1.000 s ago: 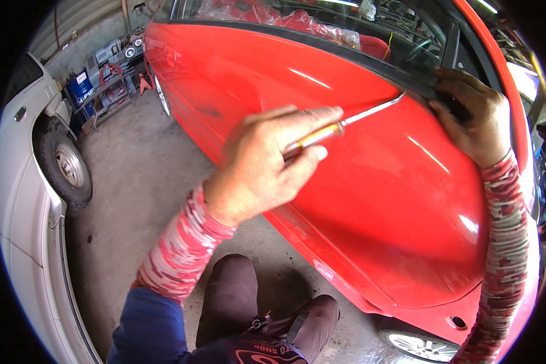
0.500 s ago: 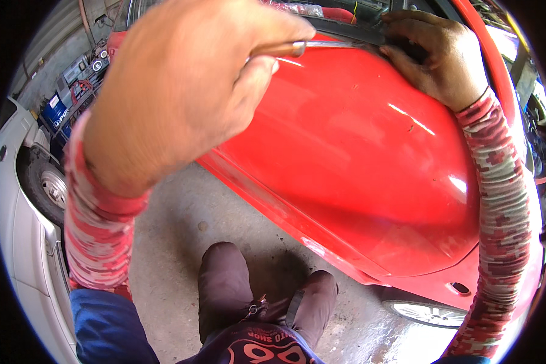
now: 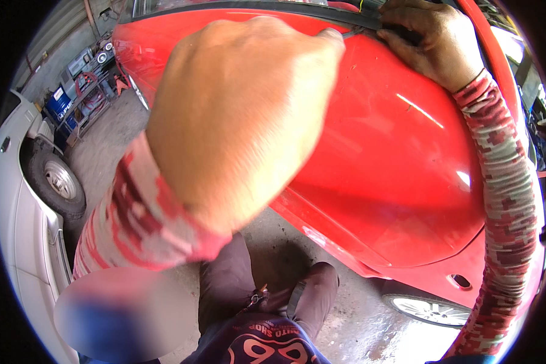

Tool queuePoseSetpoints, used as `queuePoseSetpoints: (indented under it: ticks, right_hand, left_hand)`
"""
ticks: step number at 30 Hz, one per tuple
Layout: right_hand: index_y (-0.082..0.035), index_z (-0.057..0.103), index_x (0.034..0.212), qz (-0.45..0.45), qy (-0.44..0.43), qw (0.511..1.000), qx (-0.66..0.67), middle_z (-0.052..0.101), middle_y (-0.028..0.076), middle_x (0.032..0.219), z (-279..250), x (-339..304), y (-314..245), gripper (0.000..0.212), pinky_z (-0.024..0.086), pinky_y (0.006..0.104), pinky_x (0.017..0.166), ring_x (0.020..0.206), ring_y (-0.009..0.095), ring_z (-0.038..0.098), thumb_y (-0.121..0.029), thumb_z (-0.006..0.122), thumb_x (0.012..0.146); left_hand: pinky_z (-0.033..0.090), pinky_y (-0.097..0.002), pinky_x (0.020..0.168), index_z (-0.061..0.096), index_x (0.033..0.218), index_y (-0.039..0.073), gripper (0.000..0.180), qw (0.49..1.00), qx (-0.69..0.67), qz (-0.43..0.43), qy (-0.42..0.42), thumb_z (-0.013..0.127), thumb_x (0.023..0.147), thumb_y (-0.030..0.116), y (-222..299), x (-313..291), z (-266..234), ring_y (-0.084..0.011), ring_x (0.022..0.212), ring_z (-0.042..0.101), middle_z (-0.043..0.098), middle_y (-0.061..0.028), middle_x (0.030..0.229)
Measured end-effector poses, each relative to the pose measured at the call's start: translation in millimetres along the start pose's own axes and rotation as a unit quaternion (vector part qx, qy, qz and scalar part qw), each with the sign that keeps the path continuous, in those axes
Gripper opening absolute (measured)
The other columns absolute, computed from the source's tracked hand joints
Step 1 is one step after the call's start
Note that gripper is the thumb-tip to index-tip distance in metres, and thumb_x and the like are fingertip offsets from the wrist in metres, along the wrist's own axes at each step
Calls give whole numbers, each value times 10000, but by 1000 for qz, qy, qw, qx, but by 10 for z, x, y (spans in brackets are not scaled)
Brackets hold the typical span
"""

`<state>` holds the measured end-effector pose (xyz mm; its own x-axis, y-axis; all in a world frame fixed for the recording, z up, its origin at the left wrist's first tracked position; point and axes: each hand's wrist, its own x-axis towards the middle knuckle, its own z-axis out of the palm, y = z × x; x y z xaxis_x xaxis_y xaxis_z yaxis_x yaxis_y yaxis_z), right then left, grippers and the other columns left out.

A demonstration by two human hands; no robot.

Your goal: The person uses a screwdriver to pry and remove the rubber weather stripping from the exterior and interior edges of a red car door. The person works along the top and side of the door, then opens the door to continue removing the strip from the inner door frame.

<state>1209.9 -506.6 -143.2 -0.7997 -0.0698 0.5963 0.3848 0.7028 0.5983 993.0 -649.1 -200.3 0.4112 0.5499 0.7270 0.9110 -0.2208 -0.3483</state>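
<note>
My left hand (image 3: 249,109) is closed in a fist, large and slightly blurred, above the red car door (image 3: 388,151). A screwdriver is in it; only a bit of its metal shaft (image 3: 349,34) shows past the thumb, and its handle is hidden behind the hand. The shaft points toward the window corner. There my right hand (image 3: 446,48) is curled over a black part (image 3: 407,31) at the end of the dark window trim (image 3: 309,10). Its fingers are bent round that part, whose shape is mostly covered. The screwdriver's tip cannot be made out.
A light-coloured vehicle with a wheel (image 3: 60,182) stands at the left. Behind it are a metal rack (image 3: 91,100) with equipment and a blue drum (image 3: 59,104). The red car's door handle recess (image 3: 461,281) and a wheel (image 3: 428,309) lie at lower right.
My left hand has moved right and nearer the window corner, so the screwdriver's brown handle, seen earlier, is now hidden. My right hand keeps its place at the black part.
</note>
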Motion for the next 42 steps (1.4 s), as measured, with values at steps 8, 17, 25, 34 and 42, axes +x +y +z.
queuePoseSetpoints:
  ticks: [8, 17, 25, 34, 42]
  right_hand:
    - [-103, 780, 899, 41, -1, 999, -32, 726, 102, 781, 14, -133, 55, 216, 562, 422, 601, 681, 308, 712, -264, 780, 756]
    - [-150, 747, 824, 49, 4, 998, -46, 726, 72, 779, 79, -144, 101, 172, 556, 453, 598, 687, 316, 707, -298, 783, 744]
    - [-131, 788, 880, 60, 17, 997, -45, 756, 83, 850, 72, -157, 77, 211, 571, 434, 627, 729, 306, 724, -291, 789, 742]
    - [-107, 803, 892, 67, 24, 997, -38, 758, 90, 845, 85, -152, 57, 231, 579, 425, 645, 733, 304, 728, -272, 799, 731]
    - [-104, 798, 926, 58, 24, 998, -28, 750, 80, 844, 36, -115, 19, 235, 574, 435, 663, 762, 308, 724, -256, 788, 747]
  left_hand:
    - [553, -487, 771, 726, 1188, 93, 319, 1000, -13, -18, 7, 649, 880, 60, 108, -20, 7, -374, 852, 686, 718, -174, 902]
    - [566, -444, 820, 752, 1116, 89, 259, 999, 29, -4, 16, 645, 880, 97, 190, 116, -20, -321, 894, 699, 728, -149, 913]
    - [568, -497, 731, 692, 1241, 52, 338, 992, -50, -113, -9, 613, 914, 87, 372, -77, 277, -406, 790, 694, 704, -198, 884]
    - [562, -408, 874, 596, 1345, -63, 425, 931, -320, -176, -27, 533, 937, 35, 274, 10, 397, -435, 971, 710, 697, -323, 1040]
    - [568, -375, 803, 587, 1370, -49, 419, 922, -338, -188, 4, 548, 964, 49, 333, -38, 512, -339, 838, 729, 725, -234, 1035]
